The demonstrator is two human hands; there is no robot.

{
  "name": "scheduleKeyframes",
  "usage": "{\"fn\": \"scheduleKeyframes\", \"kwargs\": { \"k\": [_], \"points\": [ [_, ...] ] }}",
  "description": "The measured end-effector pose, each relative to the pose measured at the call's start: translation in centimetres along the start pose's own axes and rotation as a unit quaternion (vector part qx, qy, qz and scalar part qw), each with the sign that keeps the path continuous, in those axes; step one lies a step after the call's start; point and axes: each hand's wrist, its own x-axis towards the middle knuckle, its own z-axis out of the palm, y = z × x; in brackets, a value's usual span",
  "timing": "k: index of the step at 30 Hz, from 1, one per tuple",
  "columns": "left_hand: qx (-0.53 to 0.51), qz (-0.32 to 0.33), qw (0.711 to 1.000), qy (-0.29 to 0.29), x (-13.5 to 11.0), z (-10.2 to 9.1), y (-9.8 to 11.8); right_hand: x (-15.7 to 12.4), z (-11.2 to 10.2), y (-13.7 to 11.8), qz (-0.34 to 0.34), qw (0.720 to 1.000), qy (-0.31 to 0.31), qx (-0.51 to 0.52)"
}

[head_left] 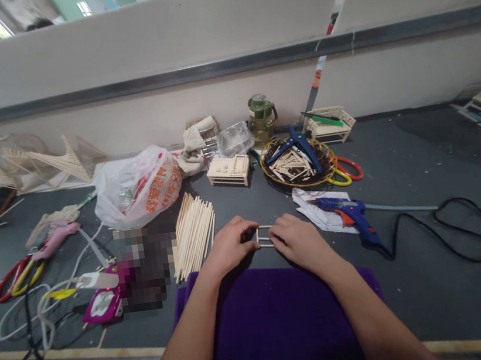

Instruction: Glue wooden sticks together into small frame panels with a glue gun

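Observation:
My left hand [231, 245] and my right hand [295, 239] pinch the two ends of a small frame of thin wooden sticks [264, 236], pressed on the dark table top [407, 170] just beyond a purple cloth [275, 311]. Fingers of both hands are curled onto the frame. A bundle of loose wooden sticks [193, 232] lies just left of my left hand. A blue glue gun [351, 215] rests on a white paper to the right of my right hand, its black cable trailing right.
A white plastic bag [137, 187], a small stick-built crate [229, 171], a wire basket with sticks and a blue tool [297, 160], a green lantern [261, 115] and scissors [12, 278] lie around. Stick models stand at the far left and right. A wall runs behind.

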Motion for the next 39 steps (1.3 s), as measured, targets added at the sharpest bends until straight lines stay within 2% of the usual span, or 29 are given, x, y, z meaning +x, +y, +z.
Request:
{"fn": "scheduleKeyframes", "kwargs": {
  "k": [11, 19, 23, 26, 29, 32, 39],
  "points": [
    [-0.011, 0.003, 1.0, 0.002, -0.1, 0.0, 0.0, -0.2, -0.5, 0.2, 0.009, 0.999, 0.009, 0.036],
    [-0.016, -0.006, 1.0, 0.006, -0.1, 0.0, 0.0, -0.8, -2.1, 1.7, 0.084, 0.984, 0.109, 0.114],
    [-0.027, -0.002, 1.0, 0.0, -0.1, -0.1, -0.3, -1.2, -2.9, 1.7, 0.105, 0.966, 0.174, 0.163],
    [-0.047, -0.002, 0.999, -0.002, -0.1, -0.1, -0.7, -1.7, -3.3, 1.4, 0.159, 0.949, 0.203, 0.182],
    [-0.08, -0.001, 0.997, 0.006, 0.0, 0.0, -1.1, -2.1, -3.5, 1.2, 0.234, 0.917, 0.237, 0.222],
    [-0.109, 0.003, 0.993, 0.034, 0.0, 0.1, -1.3, -2.2, -3.5, 0.9, 0.256, 0.881, 0.288, 0.275],
    [-0.138, 0.013, 0.983, 0.123, 0.4, 0.2, -1.0, -1.9, -3.4, 0.7, 0.21, 0.912, 0.29, 0.198]
  ]
}}
